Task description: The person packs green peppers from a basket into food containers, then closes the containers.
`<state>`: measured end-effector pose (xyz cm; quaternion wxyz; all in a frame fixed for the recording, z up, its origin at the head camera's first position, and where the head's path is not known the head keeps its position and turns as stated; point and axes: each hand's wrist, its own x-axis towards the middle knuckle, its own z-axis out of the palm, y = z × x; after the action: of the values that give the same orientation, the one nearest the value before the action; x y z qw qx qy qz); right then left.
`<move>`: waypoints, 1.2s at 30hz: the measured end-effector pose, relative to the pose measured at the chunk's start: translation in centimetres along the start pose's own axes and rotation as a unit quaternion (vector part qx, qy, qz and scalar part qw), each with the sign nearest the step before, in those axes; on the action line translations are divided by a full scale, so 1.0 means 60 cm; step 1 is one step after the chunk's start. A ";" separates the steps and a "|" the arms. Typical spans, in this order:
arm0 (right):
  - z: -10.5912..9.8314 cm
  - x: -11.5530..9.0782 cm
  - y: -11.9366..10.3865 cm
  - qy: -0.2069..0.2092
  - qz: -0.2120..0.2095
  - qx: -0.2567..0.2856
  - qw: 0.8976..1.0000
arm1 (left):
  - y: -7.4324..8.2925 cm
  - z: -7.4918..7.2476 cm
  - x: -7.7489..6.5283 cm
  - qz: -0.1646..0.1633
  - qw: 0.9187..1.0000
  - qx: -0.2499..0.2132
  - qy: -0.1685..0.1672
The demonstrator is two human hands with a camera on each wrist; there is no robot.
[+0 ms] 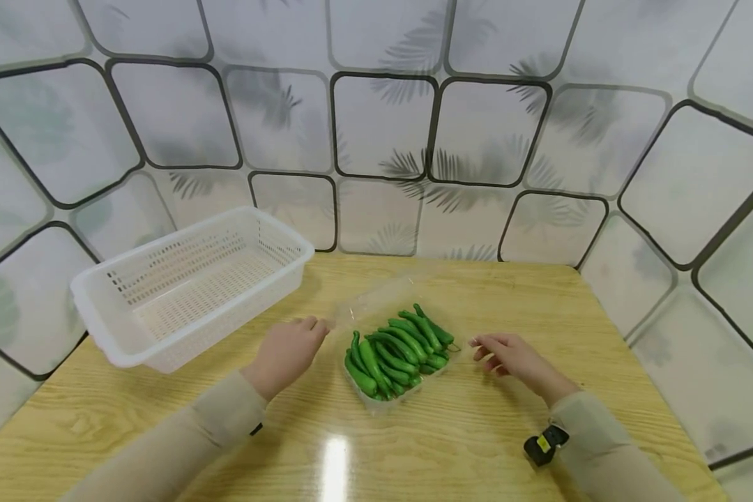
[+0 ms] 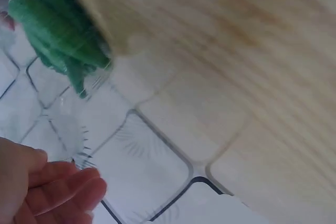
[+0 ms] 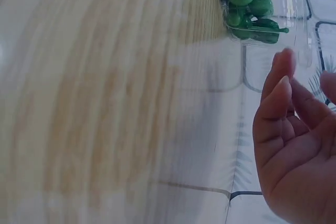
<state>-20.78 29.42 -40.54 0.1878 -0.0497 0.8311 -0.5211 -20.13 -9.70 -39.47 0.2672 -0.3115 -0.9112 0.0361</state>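
Green chili peppers [image 1: 401, 348] lie heaped in a clear plastic box [image 1: 376, 404] on the wooden table. The box's transparent lid [image 1: 383, 296] stands raised at the far side. To the left, my left hand [image 1: 291, 352] hovers with loosely bent fingers near the lid's left edge; whether they touch it cannot be made out. My right hand [image 1: 511, 359] is held at the right of the box, apart from it, with relaxed fingers and nothing in them. In the right wrist view, pepper ends [image 3: 247, 3] show through the box wall.
A white perforated plastic basket [image 1: 226, 307] sits at the back left of the table [image 1: 452, 446]. Patterned wall covering [image 1: 383, 125] rises behind the table and along its sides. A small black device [image 1: 544, 445] is strapped at the right wrist.
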 end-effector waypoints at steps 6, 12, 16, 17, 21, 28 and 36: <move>0.001 0.001 -0.004 0.002 -0.001 0.032 0.999 | -0.008 0.002 0.000 -0.002 0.994 -0.049 0.096; 0.001 0.002 -0.002 -0.016 -0.013 0.030 0.999 | 0.003 -0.021 0.026 -0.088 0.960 -0.262 0.036; 0.003 0.003 0.005 -0.026 -0.019 0.046 0.998 | 0.011 -0.029 0.038 -0.134 0.928 -0.346 0.011; 0.003 0.004 0.006 -0.027 -0.018 0.050 0.998 | 0.013 -0.030 0.039 -0.131 0.929 -0.347 0.008; 0.005 0.004 0.005 -0.032 -0.017 0.065 0.997 | 0.019 -0.027 0.037 -0.074 0.949 -0.306 0.005; 0.009 0.003 0.005 -0.023 -0.005 0.076 0.997 | 0.028 -0.011 0.020 -0.003 0.967 -0.253 0.014; 0.012 0.003 0.004 -0.015 0.024 0.110 0.993 | 0.034 -0.004 0.005 0.024 0.971 -0.238 -0.002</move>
<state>-20.68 28.86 -41.08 0.2170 -0.0167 0.7664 -0.6044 -19.08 -7.91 -39.63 0.1823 -0.3877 -0.8865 -0.1747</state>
